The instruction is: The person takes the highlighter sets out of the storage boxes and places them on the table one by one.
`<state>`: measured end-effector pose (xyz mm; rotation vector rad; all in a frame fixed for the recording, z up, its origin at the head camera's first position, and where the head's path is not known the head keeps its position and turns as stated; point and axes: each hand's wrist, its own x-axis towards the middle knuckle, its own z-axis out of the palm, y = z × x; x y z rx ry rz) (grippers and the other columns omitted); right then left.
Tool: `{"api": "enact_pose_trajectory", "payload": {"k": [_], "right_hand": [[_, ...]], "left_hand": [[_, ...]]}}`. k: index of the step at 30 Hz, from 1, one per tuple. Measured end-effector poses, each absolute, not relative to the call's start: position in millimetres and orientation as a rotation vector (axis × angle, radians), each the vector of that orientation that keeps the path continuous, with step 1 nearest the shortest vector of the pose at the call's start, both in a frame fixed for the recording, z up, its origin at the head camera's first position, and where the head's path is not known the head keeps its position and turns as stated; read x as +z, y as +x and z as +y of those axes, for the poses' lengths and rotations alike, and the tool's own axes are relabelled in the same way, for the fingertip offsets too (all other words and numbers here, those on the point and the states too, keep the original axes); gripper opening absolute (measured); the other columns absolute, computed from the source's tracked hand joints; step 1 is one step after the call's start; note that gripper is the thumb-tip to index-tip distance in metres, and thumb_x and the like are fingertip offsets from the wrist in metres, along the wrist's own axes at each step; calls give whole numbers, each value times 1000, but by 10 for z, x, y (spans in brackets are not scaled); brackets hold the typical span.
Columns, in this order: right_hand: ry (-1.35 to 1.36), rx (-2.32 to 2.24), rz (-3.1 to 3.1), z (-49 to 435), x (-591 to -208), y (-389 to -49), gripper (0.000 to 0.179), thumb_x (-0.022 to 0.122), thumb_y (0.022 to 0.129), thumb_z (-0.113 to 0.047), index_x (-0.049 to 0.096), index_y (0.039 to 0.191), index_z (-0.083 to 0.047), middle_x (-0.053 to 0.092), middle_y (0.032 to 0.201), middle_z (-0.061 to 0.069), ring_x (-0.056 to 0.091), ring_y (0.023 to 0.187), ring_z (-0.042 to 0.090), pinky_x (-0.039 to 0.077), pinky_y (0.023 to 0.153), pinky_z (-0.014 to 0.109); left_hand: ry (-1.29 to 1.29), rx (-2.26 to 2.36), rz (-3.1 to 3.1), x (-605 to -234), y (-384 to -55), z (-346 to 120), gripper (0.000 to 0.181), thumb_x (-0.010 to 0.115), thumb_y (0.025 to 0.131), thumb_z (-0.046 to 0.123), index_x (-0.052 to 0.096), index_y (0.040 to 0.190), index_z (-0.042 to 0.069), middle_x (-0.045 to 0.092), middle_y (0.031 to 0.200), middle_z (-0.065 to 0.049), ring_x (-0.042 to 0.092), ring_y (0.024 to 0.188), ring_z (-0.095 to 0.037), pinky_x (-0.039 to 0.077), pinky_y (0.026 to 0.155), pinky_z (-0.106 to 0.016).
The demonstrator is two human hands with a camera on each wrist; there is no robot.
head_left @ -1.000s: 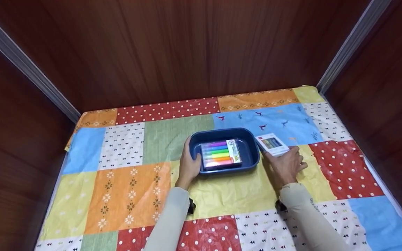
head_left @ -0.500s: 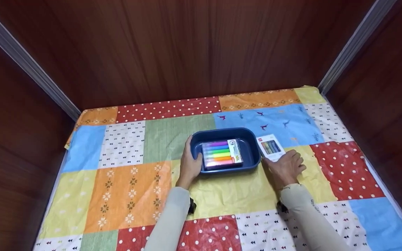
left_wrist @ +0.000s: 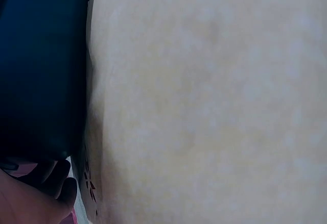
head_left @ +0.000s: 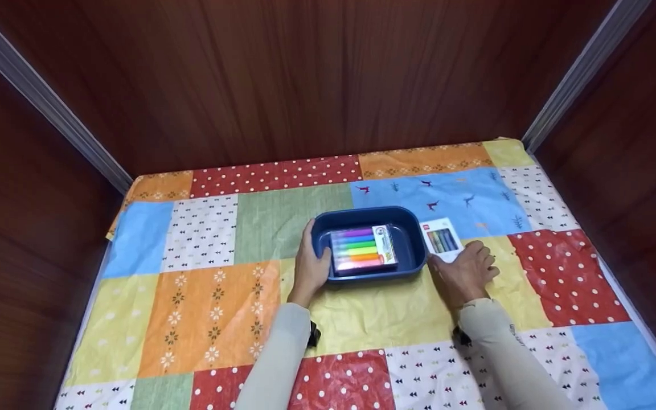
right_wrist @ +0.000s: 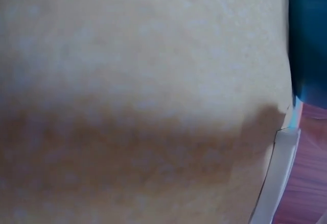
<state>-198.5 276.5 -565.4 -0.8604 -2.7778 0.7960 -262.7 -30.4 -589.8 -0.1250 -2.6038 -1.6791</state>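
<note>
A dark blue plastic bin (head_left: 410, 242) sits on the patterned tablecloth. Inside it lies a clear pack of rainbow-coloured highlighters (head_left: 359, 249). My left hand (head_left: 311, 265) grips the bin's left wall, thumb over the rim and fingers outside; the left wrist view shows curled fingers (left_wrist: 60, 175) at the bin's lower edge. Just right of the bin is a white crayon box (head_left: 435, 229) with a window of coloured sticks. My right hand (head_left: 466, 272) holds its near end, thumb at the near left corner. In the right wrist view the white box (right_wrist: 278, 175) shows edge-on beside the bin.
A patchwork tablecloth (head_left: 208, 319) covers the table, slightly wrinkled in front of the bin. Brown wood-grain panels (head_left: 328, 85) enclose the back and both sides, with metal strips (head_left: 584, 74) at the corners.
My right hand has turned the crayon box from a slant to nearly straight alongside the bin's right wall. My left hand and the bin have stayed in place.
</note>
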Motion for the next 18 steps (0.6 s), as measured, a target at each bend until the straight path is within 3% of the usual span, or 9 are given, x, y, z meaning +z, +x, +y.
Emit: {"api": "enact_pose_trajectory", "payload": {"k": [8,18], "right_hand": [[-743,860,-2765,2757,-5550,-2059,85,76,82,-45,33,139,2,44,127,29,38,115,46,23,101,63],[-729,874,-2748,2717,-5455,-2097,86,74,85,-45,31,144,0,44,130,28,37,119,46,23,103,63]], "left_hand": [[-127,-1663,-2593,-5889,-2629,-294,71,56,98,8,24,160,22,33,165,-8,38,149,-35,36,119,-54],[-119,-1653,-2607,-5889,-2623,-295,72,55,98,9,23,161,22,32,166,-9,36,150,-34,34,121,-53]]}}
